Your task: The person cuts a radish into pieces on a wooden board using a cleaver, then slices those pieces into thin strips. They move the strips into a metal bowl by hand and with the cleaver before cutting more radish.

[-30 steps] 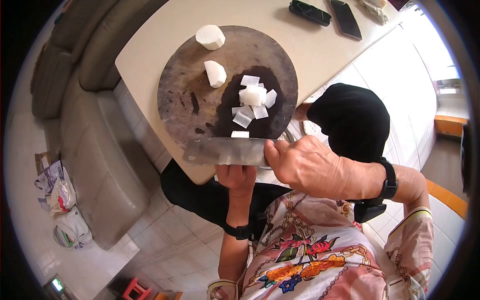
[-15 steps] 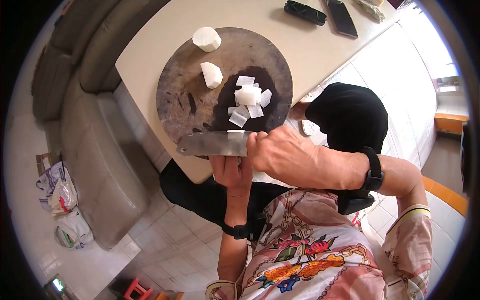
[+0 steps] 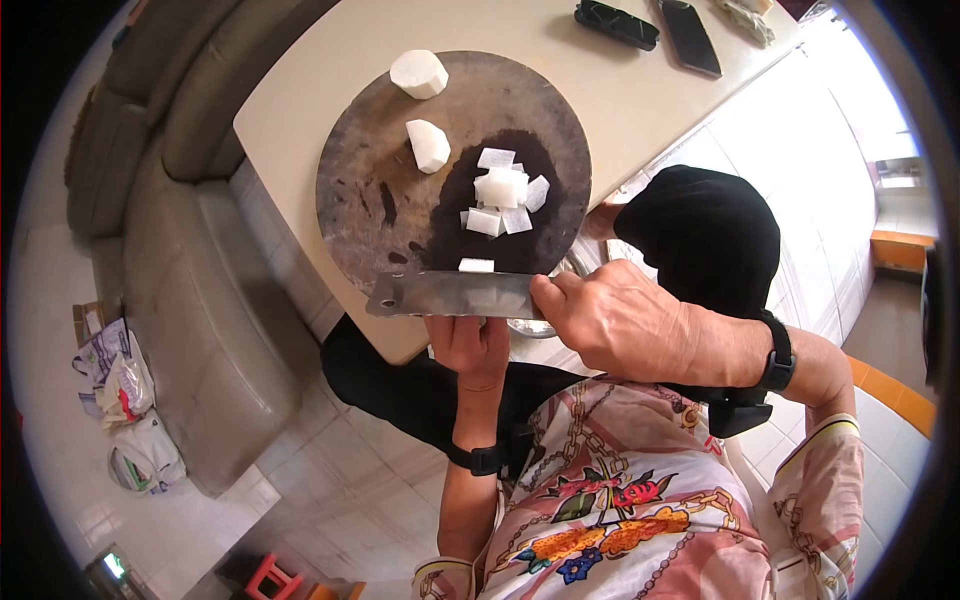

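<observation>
My right hand [image 3: 625,320] is closed round the handle of a cleaver [image 3: 450,293], its blade lying crosswise over the near edge of a round wooden chopping board [image 3: 350,200]. My left hand [image 3: 468,350] is just on the near side of the blade, fingers together and bent; the blade hides their tips and anything they hold. A white radish slice [image 3: 477,265] shows at the blade's far edge. Several thin radish slices [image 3: 500,188] lie heaped on the wet, dark part of the board. Two larger radish chunks [image 3: 428,146] sit at the board's far left.
The board rests on a beige table [image 3: 285,130] near its corner. A black case [image 3: 617,24] and a phone [image 3: 690,38] lie at the back right. Part of a metal bowl [image 3: 533,328] shows below the cleaver. A grey sofa [image 3: 225,300] stands to the left, with bags [image 3: 125,390] beyond it.
The cleaver and my right hand have shifted right and slightly toward me. More of the slice at the blade shows, and part of a metal bowl has come into sight.
</observation>
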`<state>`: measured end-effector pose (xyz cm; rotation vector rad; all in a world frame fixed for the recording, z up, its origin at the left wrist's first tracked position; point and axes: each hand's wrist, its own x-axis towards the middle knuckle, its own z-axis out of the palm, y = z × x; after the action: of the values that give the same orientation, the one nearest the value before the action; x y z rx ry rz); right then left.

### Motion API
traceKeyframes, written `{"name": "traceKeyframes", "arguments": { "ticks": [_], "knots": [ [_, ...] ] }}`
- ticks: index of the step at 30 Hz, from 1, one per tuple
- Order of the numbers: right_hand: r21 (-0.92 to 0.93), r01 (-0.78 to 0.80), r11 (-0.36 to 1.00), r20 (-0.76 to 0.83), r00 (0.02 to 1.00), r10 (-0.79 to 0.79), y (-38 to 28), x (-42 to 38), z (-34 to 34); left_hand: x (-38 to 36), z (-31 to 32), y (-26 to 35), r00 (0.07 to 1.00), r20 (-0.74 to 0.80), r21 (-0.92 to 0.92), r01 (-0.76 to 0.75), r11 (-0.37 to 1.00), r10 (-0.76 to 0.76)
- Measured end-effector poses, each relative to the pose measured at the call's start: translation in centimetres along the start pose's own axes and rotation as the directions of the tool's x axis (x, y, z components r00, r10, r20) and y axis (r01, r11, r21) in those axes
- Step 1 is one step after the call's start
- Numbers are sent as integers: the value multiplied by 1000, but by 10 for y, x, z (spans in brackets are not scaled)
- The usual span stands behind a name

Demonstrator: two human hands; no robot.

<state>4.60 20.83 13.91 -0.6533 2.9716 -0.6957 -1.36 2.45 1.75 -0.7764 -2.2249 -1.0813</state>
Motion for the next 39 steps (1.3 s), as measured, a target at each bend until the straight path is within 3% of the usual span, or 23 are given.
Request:
{"name": "traceKeyframes", "arguments": {
  "ticks": [2, 6, 13, 15, 17, 22, 25, 27, 31, 39],
  "knots": [
    [-21, 11, 1000, 16, 1000, -10, -1, 1, -1, 3, 0, 1, 998, -37, 2, -49, 999, 49],
    [-120, 48, 992, 107, 994, -35, -6, 6, -9, -8, 2, -3, 999, -42, -18, -4, 1000, 3],
    [-175, 67, 982, 106, 993, -49, -8, 11, -9, -8, 3, -4, 999, -46, -7, -9, 1000, 9],
    [-100, 86, 991, 44, 996, -82, -3, 14, -4, -6, 3, -2, 998, -56, 12, -33, 999, 33],
    [-95, 80, 992, 46, 996, -76, -2, 20, -1, 0, 2, 4, 999, -28, -19, 36, 999, -36],
    [-103, 53, 993, -3, 999, -54, 4, 23, 11, 4, 1, 2, 1000, -25, -63, 7, 998, -8],
    [207, -61, 976, -25, 997, 68, 33, 29, 16, 11, 2, 6, 998, -34, -44, -51, 998, 50],
    [236, -63, 970, -86, 993, 86, 39, 26, 17, 13, 2, 8, 998, -29, -28, -55, 998, 54],
    [223, -109, 969, -101, 986, 134, 20, 11, 8, 14, 1, 8, 999, -22, -57, -38, 998, 36],
    [99, -68, 993, 11, 998, 67, 11, -2, -1, 6, 0, 2, 1000, -19, -43, -16, 999, 15]
  ]
}}
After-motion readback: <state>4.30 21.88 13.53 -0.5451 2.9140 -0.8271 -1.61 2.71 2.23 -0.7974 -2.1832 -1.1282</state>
